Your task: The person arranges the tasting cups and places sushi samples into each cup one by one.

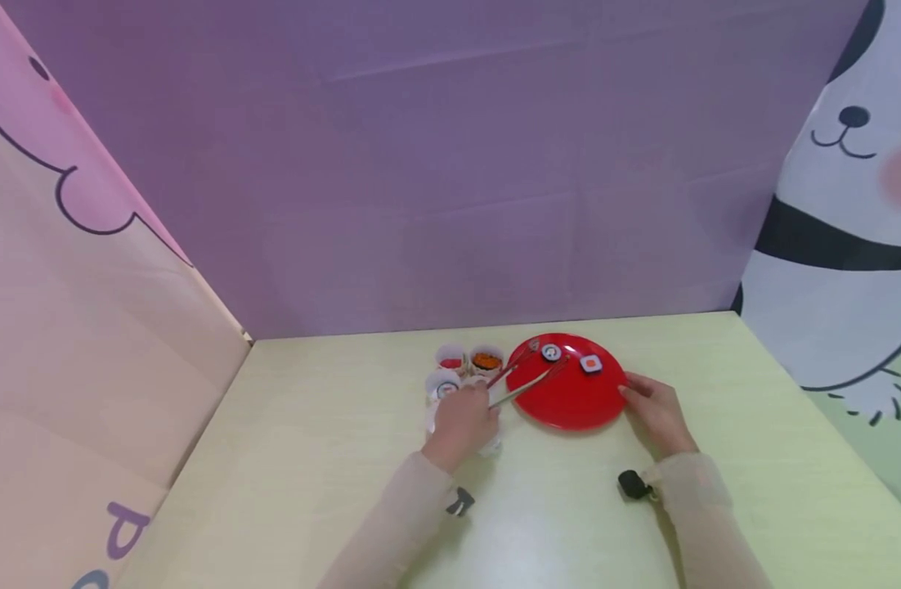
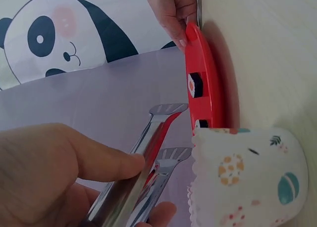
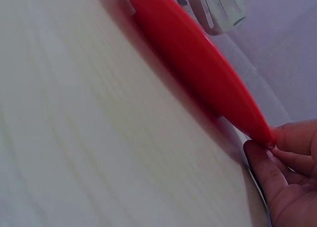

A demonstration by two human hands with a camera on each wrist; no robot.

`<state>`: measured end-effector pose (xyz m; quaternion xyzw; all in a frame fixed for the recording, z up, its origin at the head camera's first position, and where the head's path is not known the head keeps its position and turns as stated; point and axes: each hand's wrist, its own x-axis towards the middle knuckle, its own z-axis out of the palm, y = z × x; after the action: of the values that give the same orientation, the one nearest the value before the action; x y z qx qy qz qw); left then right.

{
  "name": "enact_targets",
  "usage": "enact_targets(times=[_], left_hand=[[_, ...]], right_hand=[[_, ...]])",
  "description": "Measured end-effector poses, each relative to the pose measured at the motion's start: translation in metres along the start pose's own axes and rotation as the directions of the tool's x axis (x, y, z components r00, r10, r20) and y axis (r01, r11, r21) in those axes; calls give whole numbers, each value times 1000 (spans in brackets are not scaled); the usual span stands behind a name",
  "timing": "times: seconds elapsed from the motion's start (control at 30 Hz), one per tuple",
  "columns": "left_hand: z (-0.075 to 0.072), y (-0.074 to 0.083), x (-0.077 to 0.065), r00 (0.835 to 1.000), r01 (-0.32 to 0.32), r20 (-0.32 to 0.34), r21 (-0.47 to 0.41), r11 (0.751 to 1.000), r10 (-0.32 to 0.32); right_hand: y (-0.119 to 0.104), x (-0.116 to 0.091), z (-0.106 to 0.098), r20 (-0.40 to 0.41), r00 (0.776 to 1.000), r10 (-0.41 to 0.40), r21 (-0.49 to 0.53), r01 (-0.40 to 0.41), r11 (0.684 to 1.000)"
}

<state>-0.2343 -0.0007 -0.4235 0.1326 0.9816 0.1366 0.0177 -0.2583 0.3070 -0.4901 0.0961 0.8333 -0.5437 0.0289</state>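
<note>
Red plate (image 1: 568, 402) and metal tongs (image 2: 147, 143) are in your hands right of centre in the head view, in front of a purple backdrop (image 1: 436, 164) that spans the upper part of that frame. Below it, your pale worktop (image 1: 311, 458) fills most of the lower half. On your right edge a panda panel (image 1: 840, 319) runs down the frame, and a pink-and-cream panel (image 1: 60, 343) takes the left edge.

The plate sits on the worktop, and your right grip (image 1: 655, 413) pinches its right rim between thumb and fingers. Your left grip (image 1: 461, 425), near the centre, holds the tongs, with your thumb laid along one arm. The tong tips stand apart over the upper left part of the plate.

Just left of the plate you have a cluster of white cups, partly hidden by your left hand: one with orange contents (image 1: 486, 348), one with pinkish-red contents (image 1: 450, 350), and another (image 1: 443, 375) with a round piece showing inside. In the left wrist view, a patterned cup (image 2: 247, 172) is at the lower right.

Smallest are two sushi pieces on the plate. In the head view you see the round one (image 1: 551, 352) between the tong tips; you cannot tell whether they touch it. The squarish one (image 1: 591, 364) lies to its right, clear of the tongs.
</note>
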Motion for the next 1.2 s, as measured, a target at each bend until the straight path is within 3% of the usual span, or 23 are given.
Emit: enact_targets(times=[0.3,1.2], left_hand=[[2,13,13,997,48,67,-8,999,-47],[11,22,26,1000,23,3,95,995,-24]], right_hand=[[-1,-1,-1,-12,998,-55,-39,55,998],[-3,-2,0,14,1000,10,-15,-10,1000]])
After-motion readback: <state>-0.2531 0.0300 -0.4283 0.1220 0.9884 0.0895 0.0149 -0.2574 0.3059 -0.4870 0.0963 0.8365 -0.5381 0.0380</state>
